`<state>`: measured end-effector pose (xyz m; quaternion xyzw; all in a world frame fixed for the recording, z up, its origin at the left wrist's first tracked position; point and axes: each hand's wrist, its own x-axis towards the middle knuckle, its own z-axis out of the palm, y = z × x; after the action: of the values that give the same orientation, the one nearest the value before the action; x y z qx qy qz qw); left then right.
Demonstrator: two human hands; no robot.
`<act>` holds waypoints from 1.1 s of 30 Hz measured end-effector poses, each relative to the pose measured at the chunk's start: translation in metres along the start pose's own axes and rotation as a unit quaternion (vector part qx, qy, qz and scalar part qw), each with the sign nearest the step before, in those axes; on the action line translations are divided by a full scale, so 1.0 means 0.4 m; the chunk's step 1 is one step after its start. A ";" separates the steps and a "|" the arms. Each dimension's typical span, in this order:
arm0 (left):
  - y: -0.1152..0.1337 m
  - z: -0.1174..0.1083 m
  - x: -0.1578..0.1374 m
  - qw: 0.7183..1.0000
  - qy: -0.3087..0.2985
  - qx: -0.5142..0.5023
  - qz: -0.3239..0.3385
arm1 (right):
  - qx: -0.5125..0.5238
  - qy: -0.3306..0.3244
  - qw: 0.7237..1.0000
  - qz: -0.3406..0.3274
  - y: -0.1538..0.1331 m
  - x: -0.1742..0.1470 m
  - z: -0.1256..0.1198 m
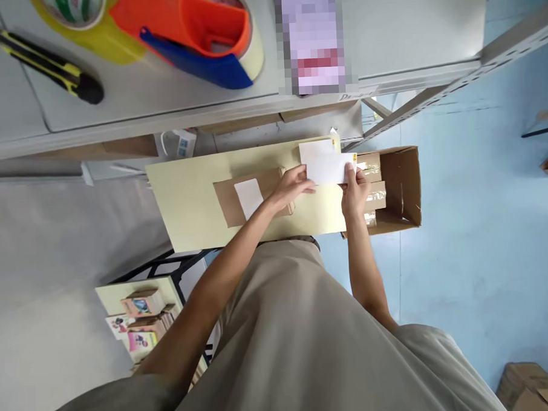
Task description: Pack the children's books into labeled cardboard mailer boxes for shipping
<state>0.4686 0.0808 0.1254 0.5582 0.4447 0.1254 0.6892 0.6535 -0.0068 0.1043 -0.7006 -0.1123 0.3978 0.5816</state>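
My right hand pinches the right end of a white label sheet, thumb on top. My left hand is at the sheet's left edge, with its fingers bent around that edge. A second white sheet with a small yellow mark lies partly under the held one. Left of my left hand, a brown cardboard package bearing a white label rests on the pale yellow tabletop. An open cardboard box with several small taped boxes stands just right of the tabletop.
A grey shelf runs along the far side, holding an orange and blue tape dispenser, a tape roll and a utility knife. At lower left are stacked books. Another carton sits at lower right.
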 end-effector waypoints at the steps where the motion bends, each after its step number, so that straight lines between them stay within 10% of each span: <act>1: 0.009 -0.025 -0.074 0.998 -0.007 -0.059 -0.027 | 0.007 -0.023 1.000 0.008 -0.007 -0.031 0.017; 9: 0.038 -0.146 -0.440 0.988 0.127 -0.085 -0.036 | -0.022 -0.178 0.984 0.000 -0.047 -0.196 0.154; 27: -0.070 -0.292 -0.737 0.961 0.246 -0.118 0.045 | -0.132 -0.303 0.939 -0.093 -0.022 -0.430 0.346; 33: -0.077 -0.364 -0.805 0.958 0.242 -0.134 0.078 | -0.268 -0.341 0.878 -0.202 -0.020 -0.551 0.403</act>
<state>0.1645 -0.0497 0.2531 0.4461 0.5326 0.3684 0.6178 0.4000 -0.0242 0.2042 -0.6131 -0.5450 0.4406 0.3646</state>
